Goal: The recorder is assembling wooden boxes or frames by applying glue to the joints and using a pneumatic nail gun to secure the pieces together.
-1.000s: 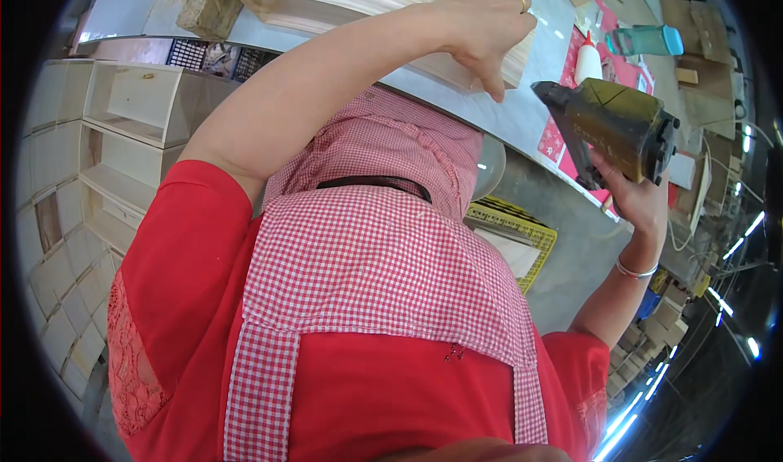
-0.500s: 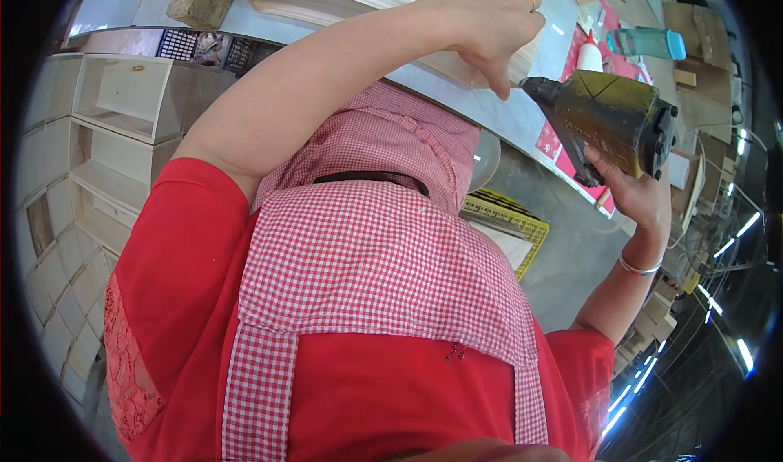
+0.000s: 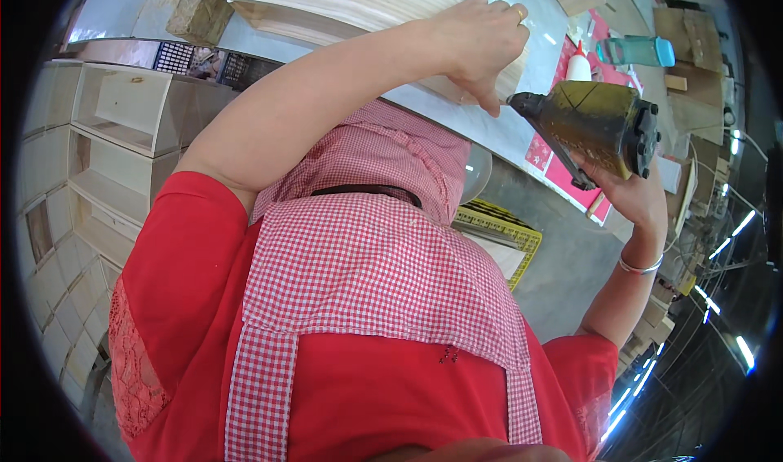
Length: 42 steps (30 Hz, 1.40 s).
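A pale wooden box [image 3: 351,1] lies along the near side of the table. My left hand [image 3: 481,46] is bent over its right end, the fingers curled on top and the thumb pointing down at the near corner; part of that grip is hidden. In my right hand [image 3: 632,193] is a worn, olive and black nail gun [image 3: 591,119], held by its handle with the fingers mostly behind the body. The gun's dark nose points left at the box's right end, close beside my left thumb. Whether it touches the wood I cannot tell.
Behind the gun stand a white glue bottle [image 3: 578,68] with a red tip and a teal bottle [image 3: 640,52]. Rough wooden block [image 3: 200,9] sits at the far left. Open wooden boxes [image 3: 118,107] are stacked left; a yellow crate [image 3: 514,242] is below the table edge.
Both hands and the nail gun appear slightly lower and further left, partly because the whole view has shifted. The gun's nose stays beside my left thumb, and both grips look the same.
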{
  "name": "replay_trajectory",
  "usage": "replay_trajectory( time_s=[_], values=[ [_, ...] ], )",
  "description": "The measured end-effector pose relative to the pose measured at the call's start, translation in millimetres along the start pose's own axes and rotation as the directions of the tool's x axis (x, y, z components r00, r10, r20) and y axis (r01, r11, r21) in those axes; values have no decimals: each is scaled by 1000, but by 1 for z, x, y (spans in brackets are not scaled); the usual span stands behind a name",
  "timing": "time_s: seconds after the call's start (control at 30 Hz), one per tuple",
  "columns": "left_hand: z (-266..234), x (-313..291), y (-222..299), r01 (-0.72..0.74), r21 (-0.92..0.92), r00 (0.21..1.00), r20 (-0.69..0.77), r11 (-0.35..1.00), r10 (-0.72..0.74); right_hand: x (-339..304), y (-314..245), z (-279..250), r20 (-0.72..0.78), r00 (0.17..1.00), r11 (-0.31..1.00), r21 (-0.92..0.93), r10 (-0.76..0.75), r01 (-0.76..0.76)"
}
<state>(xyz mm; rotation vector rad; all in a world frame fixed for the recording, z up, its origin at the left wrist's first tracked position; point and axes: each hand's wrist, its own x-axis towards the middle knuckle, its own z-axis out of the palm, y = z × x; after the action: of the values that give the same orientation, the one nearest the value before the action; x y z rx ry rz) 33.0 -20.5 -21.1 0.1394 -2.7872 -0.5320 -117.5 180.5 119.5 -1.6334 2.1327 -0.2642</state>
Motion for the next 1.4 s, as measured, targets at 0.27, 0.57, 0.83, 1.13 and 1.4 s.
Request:
replay_trajectory(
  time_s=[0.27, 0.57, 0.83, 1.13, 1.4],
  values=[
    [-5, 1, 2, 15, -4, 998, 69, 1000, -15, 22, 3, -6, -83, 995, 997, 57, 53, -49],
    [0, -1, 1, 3, 8, 999, 36, 1000, -3, 45, 7, -7, -110, 991, 992, 106, 78, -66],
    [0, -1, 1, 12, 10, 999, 46, 1000, -12, 49, 13, -10, -90, 995, 996, 86, 42, -34],
    [2, -2, 1, 12, 19, 1000, 28, 1000, -13, 49, 13, -13, -80, 994, 993, 101, 69, -61],
    [-2, -8, 8, -9, 8, 999, -40, 1000, 10, 54, 10, -16, -22, 990, 983, 131, 136, -132]
  ],
)
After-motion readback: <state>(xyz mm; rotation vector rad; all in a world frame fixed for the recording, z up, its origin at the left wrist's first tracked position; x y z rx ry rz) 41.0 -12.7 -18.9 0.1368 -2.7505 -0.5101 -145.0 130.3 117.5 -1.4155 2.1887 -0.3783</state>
